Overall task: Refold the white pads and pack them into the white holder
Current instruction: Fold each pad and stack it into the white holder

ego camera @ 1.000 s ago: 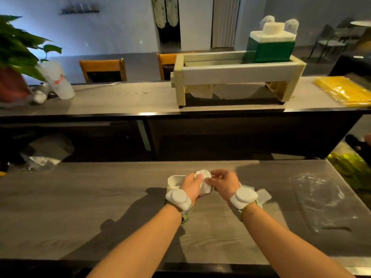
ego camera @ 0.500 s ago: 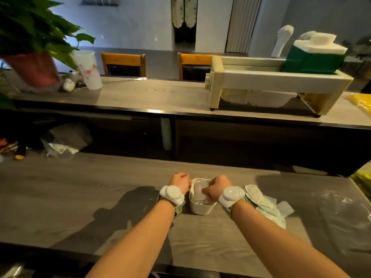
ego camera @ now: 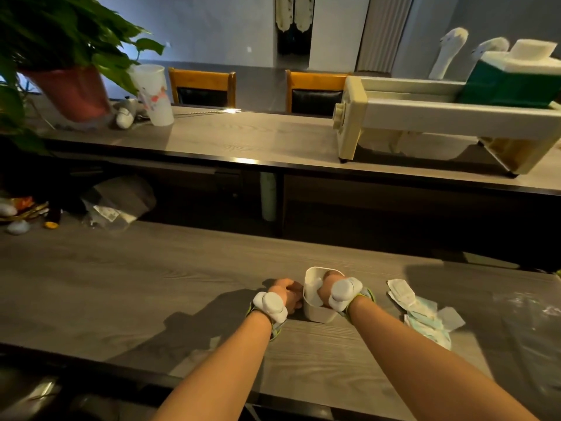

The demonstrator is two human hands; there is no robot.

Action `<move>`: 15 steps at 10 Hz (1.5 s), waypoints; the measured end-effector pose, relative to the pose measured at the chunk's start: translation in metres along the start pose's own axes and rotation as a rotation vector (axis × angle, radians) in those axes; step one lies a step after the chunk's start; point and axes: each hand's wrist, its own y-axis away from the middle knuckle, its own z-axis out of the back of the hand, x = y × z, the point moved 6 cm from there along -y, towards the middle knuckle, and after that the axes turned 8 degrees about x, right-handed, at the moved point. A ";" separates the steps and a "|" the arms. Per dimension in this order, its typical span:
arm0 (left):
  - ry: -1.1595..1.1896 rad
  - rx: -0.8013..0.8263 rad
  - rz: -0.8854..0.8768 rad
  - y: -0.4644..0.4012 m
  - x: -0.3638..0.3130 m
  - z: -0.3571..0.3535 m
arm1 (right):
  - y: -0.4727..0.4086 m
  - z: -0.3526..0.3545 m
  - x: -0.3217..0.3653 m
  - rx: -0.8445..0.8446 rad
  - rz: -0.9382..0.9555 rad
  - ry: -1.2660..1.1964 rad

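Observation:
The white holder [ego camera: 315,314] is a small open tub standing on the grey wooden table [ego camera: 121,293] in front of me. My right hand [ego camera: 329,288] reaches down into it, fingers closed on a folded white pad [ego camera: 312,291] that sits inside. My left hand [ego camera: 287,294] rests against the holder's left wall, fingers curled around it. Several unfolded white pads [ego camera: 420,311] lie in a loose heap on the table to the right of the holder. White sensor units are strapped to both wrists.
A clear plastic sheet [ego camera: 528,314] lies at the table's right end. Beyond a dark gap runs a higher counter [ego camera: 243,138] with a cream wooden rack [ego camera: 440,117], a green-and-white box [ego camera: 510,83], a white cup [ego camera: 153,95] and a potted plant [ego camera: 66,86]. Crumpled bags [ego camera: 118,202] lie far left.
The folded pad was held between both hands above the table; now it sits in the holder. My right hand has pushed deeper inside, and my left hand has shifted to the holder's side.

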 end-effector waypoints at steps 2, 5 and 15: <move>-0.149 0.062 0.228 0.000 0.035 -0.009 | 0.006 0.022 -0.014 -0.075 -0.021 -0.126; -0.014 0.010 0.258 0.001 0.061 -0.052 | 0.023 0.027 -0.094 -0.106 0.083 -0.710; -0.092 0.176 0.249 -0.035 0.012 -0.221 | 0.034 0.013 -0.299 -0.276 -0.034 -0.425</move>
